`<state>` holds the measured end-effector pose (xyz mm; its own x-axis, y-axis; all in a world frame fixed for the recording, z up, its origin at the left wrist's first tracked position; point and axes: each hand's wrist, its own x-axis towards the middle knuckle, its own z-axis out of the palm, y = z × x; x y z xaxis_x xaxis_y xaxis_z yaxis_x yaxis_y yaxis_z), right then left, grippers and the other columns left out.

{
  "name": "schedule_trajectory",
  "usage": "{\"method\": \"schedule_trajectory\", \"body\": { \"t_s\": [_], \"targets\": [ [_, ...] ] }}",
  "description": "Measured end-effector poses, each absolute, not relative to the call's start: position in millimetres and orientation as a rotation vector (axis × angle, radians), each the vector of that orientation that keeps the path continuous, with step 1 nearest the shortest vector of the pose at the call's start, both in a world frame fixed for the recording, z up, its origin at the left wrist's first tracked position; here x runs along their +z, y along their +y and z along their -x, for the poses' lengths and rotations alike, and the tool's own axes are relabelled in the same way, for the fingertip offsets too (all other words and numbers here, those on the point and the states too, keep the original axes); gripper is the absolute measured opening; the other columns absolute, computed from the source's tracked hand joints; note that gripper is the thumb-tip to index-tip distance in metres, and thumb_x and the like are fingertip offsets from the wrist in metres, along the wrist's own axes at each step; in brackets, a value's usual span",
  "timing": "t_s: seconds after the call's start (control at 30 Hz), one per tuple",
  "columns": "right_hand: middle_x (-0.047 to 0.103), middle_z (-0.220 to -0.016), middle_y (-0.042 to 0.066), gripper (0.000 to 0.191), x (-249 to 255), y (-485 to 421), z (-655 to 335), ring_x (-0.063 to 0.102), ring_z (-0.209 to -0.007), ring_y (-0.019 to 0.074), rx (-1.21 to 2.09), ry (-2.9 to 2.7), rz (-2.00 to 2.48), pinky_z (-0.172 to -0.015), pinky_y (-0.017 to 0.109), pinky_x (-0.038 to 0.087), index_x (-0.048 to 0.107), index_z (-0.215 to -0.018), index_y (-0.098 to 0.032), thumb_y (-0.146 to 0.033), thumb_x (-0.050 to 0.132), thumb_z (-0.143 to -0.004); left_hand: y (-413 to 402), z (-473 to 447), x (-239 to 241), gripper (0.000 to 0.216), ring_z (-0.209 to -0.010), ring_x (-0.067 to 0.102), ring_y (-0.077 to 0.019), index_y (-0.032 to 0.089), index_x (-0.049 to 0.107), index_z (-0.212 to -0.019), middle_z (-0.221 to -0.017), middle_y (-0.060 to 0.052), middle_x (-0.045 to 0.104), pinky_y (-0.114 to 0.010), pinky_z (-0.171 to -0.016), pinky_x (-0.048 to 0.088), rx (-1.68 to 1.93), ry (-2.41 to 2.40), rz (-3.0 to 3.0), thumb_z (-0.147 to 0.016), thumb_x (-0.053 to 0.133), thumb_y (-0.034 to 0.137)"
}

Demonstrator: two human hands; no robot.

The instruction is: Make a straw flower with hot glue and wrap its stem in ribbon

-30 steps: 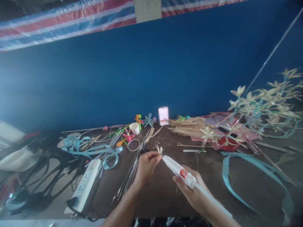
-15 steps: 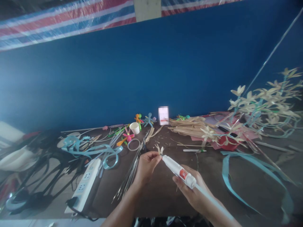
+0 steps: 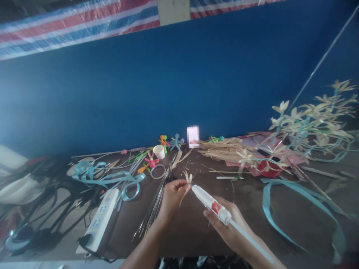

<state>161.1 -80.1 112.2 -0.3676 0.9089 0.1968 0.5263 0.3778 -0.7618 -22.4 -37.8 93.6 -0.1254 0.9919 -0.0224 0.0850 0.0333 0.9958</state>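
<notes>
My left hand (image 3: 176,195) is closed, its fingertips pinching a small flower of pale dried petals (image 3: 189,178) that sticks up above them. In my right hand (image 3: 227,224) lies a white hot glue gun (image 3: 206,198) with a red patch, its nozzle pointing at the base of the petals, close to my left fingertips. A long translucent glue stick (image 3: 249,239) runs out of the gun's back end along my right forearm. Whether the nozzle touches the petals I cannot tell. Just left of my left hand lies a bundle of thin metal wires (image 3: 153,213).
A white power strip (image 3: 98,220) and blue ribbon (image 3: 106,178) lie at left. A paper cup (image 3: 159,151) and pipe-cleaner figures (image 3: 151,161) stand behind. Dried husks (image 3: 224,149), petal flowers (image 3: 305,116) and a blue ribbon loop (image 3: 267,201) are at right.
</notes>
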Motion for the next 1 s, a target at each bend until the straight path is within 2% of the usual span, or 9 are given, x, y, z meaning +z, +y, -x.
{"method": "schedule_trajectory", "body": {
  "t_s": [0.1,0.27,0.4,0.5,0.67,1.0],
  "targets": [
    [0.047,-0.063,-0.001,0.021,116.2,-78.9,-161.7,0.045,-0.055,0.0116,0.772,-2.066,1.246,-0.051,0.023,0.034,0.044,-0.068,-0.018,-0.035,0.045,-0.081,-36.9,24.3,93.4,0.018,-0.057,0.049,-0.0116,0.013,0.065,-0.072,-0.061,-0.001,0.06,-0.021,-0.056,0.037,1.214,1.386,-1.187,-0.063,0.062,0.029],
    [0.054,-0.078,0.004,0.018,126.9,-78.4,-165.6,0.051,-0.069,0.0171,0.729,-2.155,1.194,-0.06,0.027,0.039,0.05,-0.081,-0.019,-0.034,0.054,-0.074,-37.8,25.0,92.2,0.017,-0.057,0.049,-0.0113,0.013,0.065,-0.071,-0.06,-0.001,0.06,-0.021,-0.055,0.037,1.217,1.399,-1.168,-0.062,0.063,0.027],
    [0.051,-0.07,0.001,0.012,138.1,-78.6,-166.6,0.047,-0.058,0.0122,0.891,-2.168,1.157,-0.054,0.023,0.037,0.047,-0.073,-0.018,-0.03,0.051,-0.077,-39.5,22.8,93.3,0.016,-0.057,0.049,-0.0112,0.012,0.065,-0.071,-0.06,-0.001,0.06,-0.021,-0.055,0.037,1.205,1.342,-1.16,-0.064,0.062,0.026],
    [0.048,-0.066,-0.001,0.016,141.9,-78.2,-165.8,0.044,-0.055,0.0103,0.924,-2.138,1.174,-0.052,0.022,0.035,0.043,-0.068,-0.018,-0.029,0.049,-0.078,-40.3,20.2,95.7,0.015,-0.059,0.051,-0.0117,0.013,0.065,-0.069,-0.061,-0.001,0.061,-0.021,-0.058,0.038,1.227,1.323,-1.156,-0.064,0.061,0.026],
    [0.045,-0.065,-0.001,0.022,139.5,-77.3,-165.9,0.043,-0.055,0.0104,0.896,-2.139,1.19,-0.052,0.023,0.034,0.038,-0.065,-0.019,-0.033,0.046,-0.08,-41.2,17.0,99.6,0.014,-0.062,0.053,-0.0128,0.013,0.065,-0.068,-0.063,-0.002,0.063,-0.023,-0.062,0.039,1.215,1.324,-1.174,-0.066,0.059,0.025],
    [0.046,-0.064,-0.001,0.021,133.5,-77.2,-165.1,0.044,-0.055,0.011,0.875,-2.115,1.188,-0.052,0.024,0.034,0.038,-0.065,-0.019,-0.031,0.044,-0.081,-41.0,16.1,100.2,0.014,-0.061,0.053,-0.0135,0.012,0.065,-0.067,-0.063,-0.003,0.062,-0.023,-0.06,0.04,1.22,1.307,-1.172,-0.064,0.061,0.025]
  ]
}}
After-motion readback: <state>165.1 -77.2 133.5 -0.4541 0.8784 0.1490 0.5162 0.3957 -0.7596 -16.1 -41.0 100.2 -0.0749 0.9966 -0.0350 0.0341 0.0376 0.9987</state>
